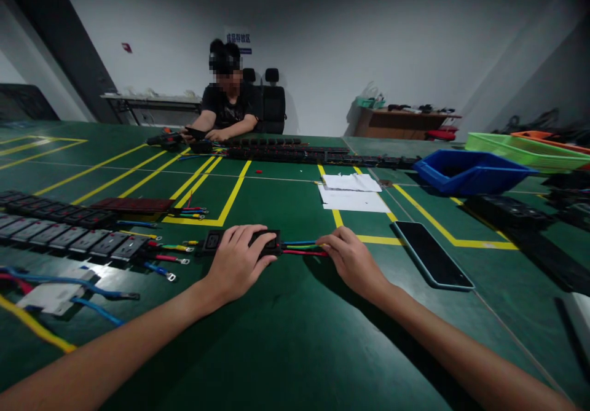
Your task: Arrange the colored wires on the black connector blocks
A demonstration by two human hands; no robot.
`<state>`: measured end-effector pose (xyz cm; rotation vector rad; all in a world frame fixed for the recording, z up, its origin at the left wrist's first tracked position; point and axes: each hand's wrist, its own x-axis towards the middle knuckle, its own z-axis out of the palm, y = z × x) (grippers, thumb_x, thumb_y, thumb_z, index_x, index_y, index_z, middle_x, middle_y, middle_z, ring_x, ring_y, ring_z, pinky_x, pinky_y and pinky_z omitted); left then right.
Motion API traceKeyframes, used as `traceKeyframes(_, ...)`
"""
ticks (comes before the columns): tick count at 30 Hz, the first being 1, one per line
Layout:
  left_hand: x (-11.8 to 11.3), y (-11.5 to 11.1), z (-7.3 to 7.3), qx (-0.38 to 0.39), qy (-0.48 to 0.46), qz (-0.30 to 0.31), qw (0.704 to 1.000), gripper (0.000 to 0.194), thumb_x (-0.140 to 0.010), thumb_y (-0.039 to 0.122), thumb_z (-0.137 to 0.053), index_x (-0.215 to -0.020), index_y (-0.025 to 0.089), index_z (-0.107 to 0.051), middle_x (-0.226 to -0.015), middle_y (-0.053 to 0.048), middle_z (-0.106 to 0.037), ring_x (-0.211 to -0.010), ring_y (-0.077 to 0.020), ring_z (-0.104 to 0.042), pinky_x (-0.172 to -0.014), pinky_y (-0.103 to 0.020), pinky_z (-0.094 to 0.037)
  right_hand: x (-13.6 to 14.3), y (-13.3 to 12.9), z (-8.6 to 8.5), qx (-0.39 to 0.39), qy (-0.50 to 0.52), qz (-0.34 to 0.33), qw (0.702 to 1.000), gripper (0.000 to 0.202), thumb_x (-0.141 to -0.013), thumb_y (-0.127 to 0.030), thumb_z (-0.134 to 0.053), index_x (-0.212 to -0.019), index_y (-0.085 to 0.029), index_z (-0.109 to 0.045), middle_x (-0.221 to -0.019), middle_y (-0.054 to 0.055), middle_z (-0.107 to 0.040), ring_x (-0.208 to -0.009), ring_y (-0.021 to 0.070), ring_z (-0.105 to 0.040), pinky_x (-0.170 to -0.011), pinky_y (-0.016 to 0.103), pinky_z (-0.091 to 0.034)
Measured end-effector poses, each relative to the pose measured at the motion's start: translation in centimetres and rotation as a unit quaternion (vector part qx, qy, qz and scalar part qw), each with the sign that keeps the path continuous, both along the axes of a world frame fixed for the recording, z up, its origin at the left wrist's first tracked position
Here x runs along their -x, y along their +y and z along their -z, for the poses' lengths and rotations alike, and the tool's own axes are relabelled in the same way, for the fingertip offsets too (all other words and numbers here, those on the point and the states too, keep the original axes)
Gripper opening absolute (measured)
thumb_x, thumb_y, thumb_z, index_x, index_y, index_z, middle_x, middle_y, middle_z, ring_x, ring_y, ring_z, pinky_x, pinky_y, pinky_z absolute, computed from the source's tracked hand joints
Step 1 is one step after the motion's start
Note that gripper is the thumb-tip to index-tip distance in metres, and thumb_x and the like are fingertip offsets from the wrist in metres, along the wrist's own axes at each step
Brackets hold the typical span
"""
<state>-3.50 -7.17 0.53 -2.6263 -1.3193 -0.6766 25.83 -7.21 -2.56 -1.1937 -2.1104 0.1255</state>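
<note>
My left hand (pixel 238 257) lies over a short black socket block (pixel 212 240), its fingers across the top and the thumb at the near side. Blue, yellow-green and red wires (pixel 297 248) run out of the block's right end. Their far ends are pinched between the thumb and fingers of my right hand (pixel 349 257), which hides the tips. From the block's left side stick out short leads with ring terminals (pixel 184 248). Part of the block's top is covered by my left hand.
Socket strips (pixel 69 236) with lugged wires lie at left. A phone (pixel 433 255), white papers (pixel 353 193) and a blue bin (pixel 470 171) are at right. Across the green table (pixel 276 349), a person (pixel 230 101) sits handling something dark behind long black strips (pixel 322 156).
</note>
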Motion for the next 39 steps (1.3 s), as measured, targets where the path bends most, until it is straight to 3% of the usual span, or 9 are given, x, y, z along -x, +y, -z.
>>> traceKeyframes(9,0.1,-0.1,-0.1,0.002,0.006,0.0,1.0,0.04,-0.098,0.038,-0.06,-0.136,0.025,-0.058,-0.136,-0.01,-0.061,-0.125,-0.0301,-0.056,-0.106,-0.053,-0.043,0.1,-0.8,-0.3,-0.056,-0.013,-0.013,0.998,0.036,-0.101,-0.014,-0.041,-0.116,-0.024,-0.073,-0.093,0.008,-0.055,-0.078,0.0201,-0.056,-0.067,0.033,-0.05)
traceKeyframes(21,0.0,-0.1,-0.1,0.002,0.011,-0.002,1.0,0.04,-0.099,0.039,-0.06,-0.135,0.025,-0.059,-0.135,-0.01,-0.061,-0.124,-0.0305,-0.056,-0.104,-0.053,-0.044,0.1,-0.1,0.1,0.008,-0.026,-0.001,1.0,0.036,-0.098,-0.01,-0.043,-0.107,-0.024,-0.076,-0.094,0.007,-0.054,-0.078,0.0187,-0.057,-0.068,0.032,-0.051)
traceKeyframes(29,0.1,-0.1,0.0,-0.002,0.015,-0.003,1.0,0.041,-0.098,0.038,-0.061,-0.137,0.025,-0.058,-0.135,-0.01,-0.061,-0.124,-0.0301,-0.056,-0.105,-0.052,-0.043,0.5,-1.0,-0.4,-0.059,0.007,-0.014,0.998,0.028,-0.101,-0.014,-0.044,-0.115,-0.022,-0.067,-0.094,0.007,-0.057,-0.078,0.0189,-0.058,-0.07,0.031,-0.051)
traceKeyframes(39,0.2,0.0,0.0,-0.001,0.015,0.0,1.0,0.041,-0.099,0.039,-0.059,-0.137,0.024,-0.058,-0.135,-0.01,-0.061,-0.124,-0.0292,-0.056,-0.105,-0.051,-0.043,0.0,0.1,0.4,0.038,0.008,-0.003,0.999,0.025,-0.103,-0.017,-0.043,-0.105,-0.021,-0.068,-0.097,0.007,-0.057,-0.08,0.0186,-0.06,-0.073,0.032,-0.051)
